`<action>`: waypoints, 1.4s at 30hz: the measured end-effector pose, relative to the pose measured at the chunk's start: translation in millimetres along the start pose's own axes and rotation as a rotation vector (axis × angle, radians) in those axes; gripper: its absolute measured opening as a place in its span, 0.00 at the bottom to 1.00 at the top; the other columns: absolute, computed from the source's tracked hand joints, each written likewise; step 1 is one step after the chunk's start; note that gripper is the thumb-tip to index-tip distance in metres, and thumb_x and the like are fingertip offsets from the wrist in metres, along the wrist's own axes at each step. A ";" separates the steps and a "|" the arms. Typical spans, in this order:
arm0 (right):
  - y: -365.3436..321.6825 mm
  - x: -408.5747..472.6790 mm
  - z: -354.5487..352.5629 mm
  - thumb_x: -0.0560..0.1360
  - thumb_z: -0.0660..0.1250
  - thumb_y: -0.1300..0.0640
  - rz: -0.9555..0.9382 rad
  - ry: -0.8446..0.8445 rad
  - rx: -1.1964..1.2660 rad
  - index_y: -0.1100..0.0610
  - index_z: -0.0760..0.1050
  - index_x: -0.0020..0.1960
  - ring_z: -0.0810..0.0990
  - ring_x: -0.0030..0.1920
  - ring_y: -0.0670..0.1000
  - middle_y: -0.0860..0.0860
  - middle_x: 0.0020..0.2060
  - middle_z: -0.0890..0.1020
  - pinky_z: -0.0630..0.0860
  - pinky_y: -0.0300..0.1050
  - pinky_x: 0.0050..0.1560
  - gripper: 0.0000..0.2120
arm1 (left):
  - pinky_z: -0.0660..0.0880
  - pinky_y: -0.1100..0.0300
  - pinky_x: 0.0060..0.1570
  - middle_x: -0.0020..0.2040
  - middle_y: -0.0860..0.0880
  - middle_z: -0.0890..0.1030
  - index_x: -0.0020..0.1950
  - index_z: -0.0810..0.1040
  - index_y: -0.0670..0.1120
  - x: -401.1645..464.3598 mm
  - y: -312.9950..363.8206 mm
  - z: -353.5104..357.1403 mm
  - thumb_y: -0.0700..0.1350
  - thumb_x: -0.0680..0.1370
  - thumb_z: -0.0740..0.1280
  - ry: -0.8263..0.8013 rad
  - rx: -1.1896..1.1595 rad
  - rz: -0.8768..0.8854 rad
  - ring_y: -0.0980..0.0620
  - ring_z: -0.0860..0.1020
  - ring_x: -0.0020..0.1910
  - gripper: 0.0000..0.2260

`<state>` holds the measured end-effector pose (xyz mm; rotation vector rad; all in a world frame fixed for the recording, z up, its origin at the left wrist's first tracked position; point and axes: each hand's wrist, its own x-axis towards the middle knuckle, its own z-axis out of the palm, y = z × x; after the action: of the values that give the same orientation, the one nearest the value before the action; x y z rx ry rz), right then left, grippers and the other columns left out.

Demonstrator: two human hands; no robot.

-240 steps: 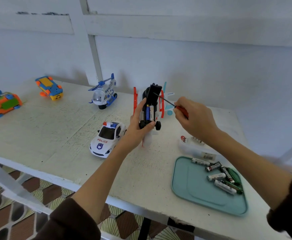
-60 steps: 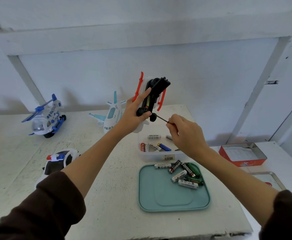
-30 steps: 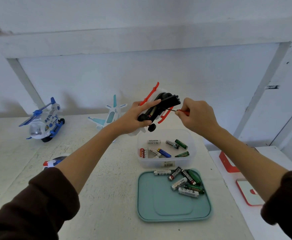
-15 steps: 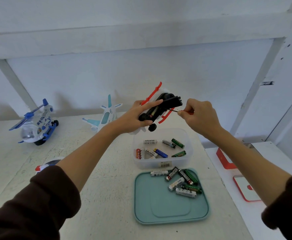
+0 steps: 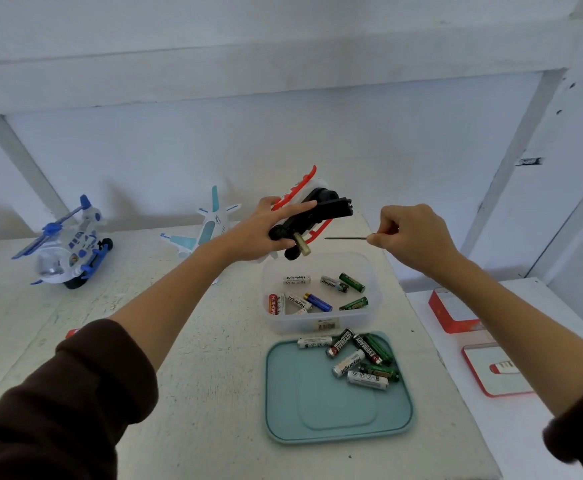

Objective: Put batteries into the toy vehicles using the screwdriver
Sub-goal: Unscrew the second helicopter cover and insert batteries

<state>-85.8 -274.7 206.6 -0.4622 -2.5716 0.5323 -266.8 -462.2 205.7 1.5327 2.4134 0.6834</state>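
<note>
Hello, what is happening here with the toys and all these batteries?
A person is working on a toy vehicle, held upside down in the left hand above a clear tub of batteries. A battery sticks out of the toy's underside. The right hand pinches a screwdriver, its tip a little apart from the toy. More batteries lie on a teal lid. A toy helicopter and a toy airplane stand on the table.

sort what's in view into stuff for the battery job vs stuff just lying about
In use:
- left hand holding the red-and-black toy vehicle
- right hand holding the screwdriver
- clear tub of batteries
- teal lid with loose batteries

Lying about:
- blue toy helicopter
- toy airplane
- red tin
</note>
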 end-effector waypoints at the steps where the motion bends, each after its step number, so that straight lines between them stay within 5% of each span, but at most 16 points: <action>1: 0.6 -0.8 0.4 0.71 0.71 0.56 0.002 0.001 -0.010 0.57 0.70 0.32 0.69 0.28 0.47 0.51 0.29 0.78 0.70 0.43 0.35 0.13 | 0.59 0.52 0.71 0.73 0.43 0.57 0.70 0.55 0.68 -0.3 1.7 -0.1 0.42 0.79 0.66 -0.001 0.017 -0.001 0.42 0.60 0.71 0.31; 10: -5.5 -9.6 7.4 0.72 0.70 0.55 -0.012 -0.024 -0.019 0.57 0.70 0.35 0.74 0.32 0.51 0.53 0.32 0.80 0.71 0.44 0.36 0.12 | 0.62 0.49 0.72 0.76 0.43 0.53 0.71 0.54 0.68 -2.7 9.8 2.9 0.42 0.78 0.67 0.034 0.123 0.042 0.40 0.60 0.72 0.32; 15: -8.0 -12.0 8.7 0.71 0.71 0.55 -0.028 -0.038 0.083 0.56 0.70 0.34 0.76 0.32 0.53 0.53 0.31 0.80 0.76 0.51 0.38 0.12 | 0.59 0.42 0.72 0.70 0.42 0.62 0.69 0.57 0.70 -20.0 2.1 2.8 0.44 0.78 0.67 0.114 -0.156 -0.025 0.44 0.61 0.70 0.30; 20: -26.2 -14.5 11.7 0.70 0.72 0.58 -0.077 -0.132 0.250 0.57 0.72 0.35 0.79 0.35 0.55 0.50 0.32 0.80 0.77 0.58 0.42 0.10 | 0.66 0.44 0.70 0.69 0.45 0.65 0.69 0.61 0.67 -50.3 -2.3 -5.3 0.48 0.74 0.66 0.255 -0.494 -0.084 0.43 0.67 0.68 0.28; 23: -49.0 -16.2 20.0 0.69 0.72 0.59 -0.137 -0.300 0.299 0.55 0.72 0.35 0.79 0.37 0.55 0.50 0.33 0.80 0.77 0.59 0.43 0.10 | 0.70 0.50 0.67 0.71 0.49 0.64 0.70 0.60 0.65 -71.4 -12.1 -7.2 0.39 0.80 0.64 0.310 -0.565 -0.079 0.45 0.68 0.68 0.28; 30: -105.3 -29.7 61.1 0.68 0.68 0.61 -0.370 -0.570 0.270 0.52 0.72 0.37 0.80 0.41 0.55 0.53 0.38 0.82 0.77 0.57 0.44 0.07 | 0.73 0.69 0.57 0.69 0.58 0.65 0.69 0.60 0.66 -129.6 -28.3 3.6 0.36 0.80 0.62 0.457 -0.653 -0.138 0.53 0.70 0.66 0.28; 40: -140.5 -59.9 120.7 0.69 0.72 0.64 -0.623 -0.793 0.244 0.59 0.80 0.44 0.76 0.40 0.42 0.49 0.41 0.80 0.72 0.30 0.43 0.04 | 0.67 0.61 0.67 0.64 0.71 0.62 0.70 0.57 0.67 -189.8 -36.5 27.2 0.38 0.80 0.63 0.655 -0.649 -0.283 0.76 0.63 0.62 0.29; 42: -138.8 -62.8 129.6 0.68 0.72 0.65 -0.648 -0.779 0.234 0.58 0.81 0.43 0.73 0.41 0.40 0.47 0.42 0.77 0.70 0.30 0.43 0.05 | 0.67 0.66 0.65 0.63 0.71 0.62 0.72 0.56 0.63 -193.8 -34.8 29.8 0.37 0.80 0.63 0.691 -0.666 -0.294 0.78 0.63 0.61 0.29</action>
<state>-130.3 -457.6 139.0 0.7951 -3.0552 0.8631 -197.0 -639.7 148.3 0.7180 2.3286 1.9321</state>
